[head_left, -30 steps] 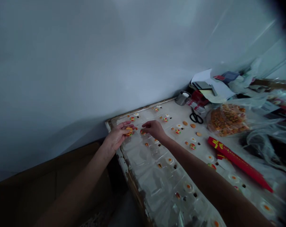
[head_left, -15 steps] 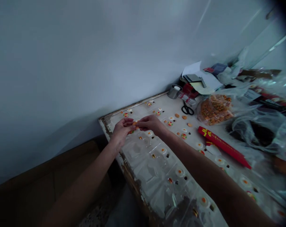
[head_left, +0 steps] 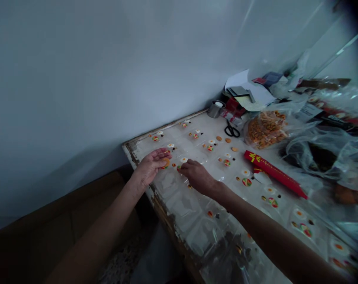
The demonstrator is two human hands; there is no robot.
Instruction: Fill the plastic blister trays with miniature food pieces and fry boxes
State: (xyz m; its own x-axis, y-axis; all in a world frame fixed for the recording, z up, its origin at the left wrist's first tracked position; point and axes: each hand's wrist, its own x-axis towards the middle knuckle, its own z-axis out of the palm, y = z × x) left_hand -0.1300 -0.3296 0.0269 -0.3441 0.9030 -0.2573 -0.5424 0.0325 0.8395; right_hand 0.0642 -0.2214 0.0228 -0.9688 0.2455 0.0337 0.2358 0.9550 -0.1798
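My left hand (head_left: pixel 150 167) hovers over the table's left end, fingers curled round a flat orange disc (head_left: pixel 166 162); whether several are stacked there I cannot tell. A red-and-green round piece shows just under it. Pinched, my right hand (head_left: pixel 198 177) is down at a clear plastic bag, its fingertips at a small red-and-green round piece (head_left: pixel 179 168) like a tiny pizza. Beside that piece lie a miniature fried egg (head_left: pixel 184 160) and a tiny burger (head_left: pixel 173 165). Rows of similar clear bags carry eggs, burgers, dark bits and round pieces.
Loose orange discs (head_left: pixel 227 140) lie near black scissors (head_left: pixel 232 131) and a metal cup (head_left: pixel 216 109). A red folded carton (head_left: pixel 275 173) rests rightward. Behind it are a bag of small orange pieces (head_left: pixel 266 130), crumpled plastic and papers (head_left: pixel 252 90). A wall (head_left: pixel 107 71) borders the table.
My hands were together over the left end; now they are apart. My right hand has moved right and down to the neighbouring bag, where a red-and-green piece now shows. My left hand stays near its place.
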